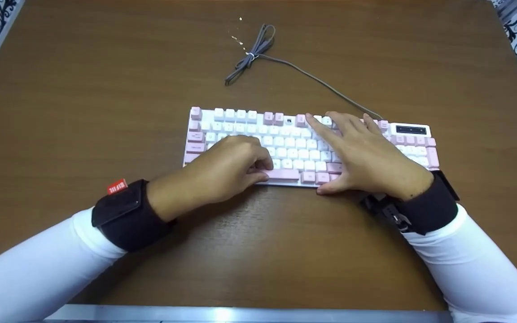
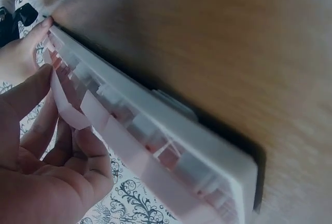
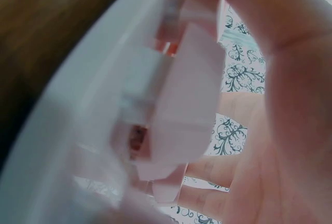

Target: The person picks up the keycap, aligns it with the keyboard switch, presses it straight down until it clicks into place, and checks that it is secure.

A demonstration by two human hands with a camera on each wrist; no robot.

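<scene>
A white and pink keyboard [image 1: 303, 142] lies flat on the table. Near its front edge, my left hand [image 1: 225, 168] has curled fingers and pinches the long pink space bar [image 1: 283, 175] at its left part. In the left wrist view, the thumb and fingers hold this pink keycap [image 2: 66, 105], which looks tilted against its neighbours. Spread across the right half of the keyboard is my right hand [image 1: 361, 154], fingers fairly straight. Its fingertips reach the top row and its thumb touches the front edge. The palm hides many keys.
A grey cable [image 1: 326, 85] runs from the keyboard's back edge to a tied bundle [image 1: 251, 54]. Small pale specks [image 1: 238, 41] lie beside the bundle. A dark spot [image 1: 289, 120] shows among the top-row keys. The brown table [image 1: 106, 89] has a metal front edge [image 1: 222, 313].
</scene>
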